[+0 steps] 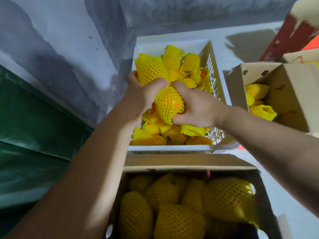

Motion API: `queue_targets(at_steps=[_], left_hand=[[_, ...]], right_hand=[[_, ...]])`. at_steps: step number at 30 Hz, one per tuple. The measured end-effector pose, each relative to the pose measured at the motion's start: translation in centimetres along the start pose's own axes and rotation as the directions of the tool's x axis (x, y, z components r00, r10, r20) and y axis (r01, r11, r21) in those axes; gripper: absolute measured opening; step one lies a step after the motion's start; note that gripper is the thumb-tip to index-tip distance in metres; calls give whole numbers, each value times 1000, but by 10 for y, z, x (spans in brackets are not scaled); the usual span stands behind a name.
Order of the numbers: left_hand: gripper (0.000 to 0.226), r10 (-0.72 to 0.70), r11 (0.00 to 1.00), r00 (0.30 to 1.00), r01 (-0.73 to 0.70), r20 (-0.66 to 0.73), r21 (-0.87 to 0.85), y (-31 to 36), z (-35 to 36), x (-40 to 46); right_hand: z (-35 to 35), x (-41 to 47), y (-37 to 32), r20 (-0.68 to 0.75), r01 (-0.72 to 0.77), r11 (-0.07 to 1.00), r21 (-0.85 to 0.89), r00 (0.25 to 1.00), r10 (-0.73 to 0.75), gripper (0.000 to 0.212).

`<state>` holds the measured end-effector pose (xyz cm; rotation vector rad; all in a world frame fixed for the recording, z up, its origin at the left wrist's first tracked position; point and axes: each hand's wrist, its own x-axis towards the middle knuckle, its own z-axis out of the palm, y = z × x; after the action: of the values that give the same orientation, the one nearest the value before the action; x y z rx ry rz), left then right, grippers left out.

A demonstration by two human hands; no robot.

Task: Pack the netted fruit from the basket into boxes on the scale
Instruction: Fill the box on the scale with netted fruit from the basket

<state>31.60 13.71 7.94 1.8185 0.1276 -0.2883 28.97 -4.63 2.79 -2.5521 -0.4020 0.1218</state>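
Both hands are down in the white basket [216, 87], working at the heap of yellow-netted fruit. The left hand [140, 99] has its fingers curled round one netted fruit [151, 70]; that piece stands with its long axis running roughly from six toward twelve o'clock, its flared net end pointing away at about eleven, its body rising above the fingers. The right hand [198, 107] grips a second netted fruit [168, 104], thumb under its near end and fingers wrapped over its far side. This one lies tilted, long axis from about one o'clock down to seven, the frilled net end nearest the thumb. The two held pieces sit close together above the pile. At six o'clock a cardboard box [189, 165] holds netted fruit already; another box [291, 94] stands at three o'clock.
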Motion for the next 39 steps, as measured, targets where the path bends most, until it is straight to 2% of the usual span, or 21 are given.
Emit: queue_targets(at_steps=[3, 5, 6, 8, 9, 10, 12, 14, 15, 17, 19, 20, 21, 23, 25, 30, 32, 34, 36, 39], left_hand=[[52, 73, 976, 997, -79, -35, -202, 11, -19, -46], [45, 143, 895, 989, -113, 36, -431, 10, -35, -82], [48, 185, 847, 981, -130, 55, -515, 6, -43, -97], [74, 217, 772, 975, -201, -47, -603, 2, -57, -130], [83, 191, 737, 979, -188, -67, -649, -9, -64, -143], [89, 134, 745, 985, -173, -109, -644, -23, -70, -156], [96, 115, 853, 986, -162, -124, -497, -45, -80, -178], [94, 153, 977, 987, -144, 48, -159, -62, -89, -190], [93, 142, 989, 978, -145, 154, 12, -67, -91, -196], [90, 203, 938, 951, -257, 233, 231, -75, -92, -208], [87, 367, 787, 878, -469, 307, 401, -79, -85, -227], [87, 385, 740, 830, -538, 403, 403, -82, -81, -238], [85, 347, 754, 782, -561, 517, 342, -86, -79, -249], [85, 236, 852, 695, -485, 679, 200, -99, -82, -268], [93, 221, 877, 676, -452, 703, 160, -106, -92, -283], [92, 310, 876, 714, -470, 628, 103, -112, -108, -304], [74, 349, 893, 761, -447, 547, 53, -115, -110, -309], [60, 343, 926, 809, -377, 477, -28, -121, -115, -315], [62, 283, 959, 872, -255, 398, -124, -130, -123, -319], [70, 107, 969, 970, -52, 220, -241, -141, -140, -322]], right_hand=[[-22, -32, -42, -95, 86, 967, -239, 989, -112, 94], [-30, -59, -75, -171, 137, 949, -283, 967, -191, 94], [-30, -76, -89, -214, 154, 957, -244, 955, -208, 95], [-19, -113, -112, -327, 143, 983, -115, 929, -173, 95], [-11, -133, -121, -402, 123, 992, -16, 908, -119, 93], [-2, -152, -128, -468, 115, 989, 98, 882, -56, 91], [12, -180, -139, -595, 124, 961, 246, 802, 49, 89], [18, -193, -143, -708, 131, 943, 305, 693, 133, 81], [19, -197, -147, -742, 119, 934, 338, 644, 187, 76], [23, -205, -158, -783, 108, 902, 419, 545, 298, 67], [40, -214, -178, -776, 106, 839, 535, 454, 438, 60], [54, -217, -195, -746, 110, 779, 617, 396, 535, 62], [69, -220, -214, -694, 125, 701, 702, 340, 634, 66], [97, -227, -244, -564, 205, 525, 826, 287, 774, 68], [112, -232, -261, -445, 283, 363, 888, 324, 835, 60], [105, -239, -283, -368, 291, 260, 921, 431, 824, 77], [101, -239, -289, -338, 299, 202, 932, 523, 783, 70], [100, -238, -293, -319, 362, 93, 927, 636, 703, 48], [101, -240, -297, -327, 419, 0, 908, 707, 627, 35], [107, -248, -298, -289, 373, -25, 927, 757, 586, 41]])
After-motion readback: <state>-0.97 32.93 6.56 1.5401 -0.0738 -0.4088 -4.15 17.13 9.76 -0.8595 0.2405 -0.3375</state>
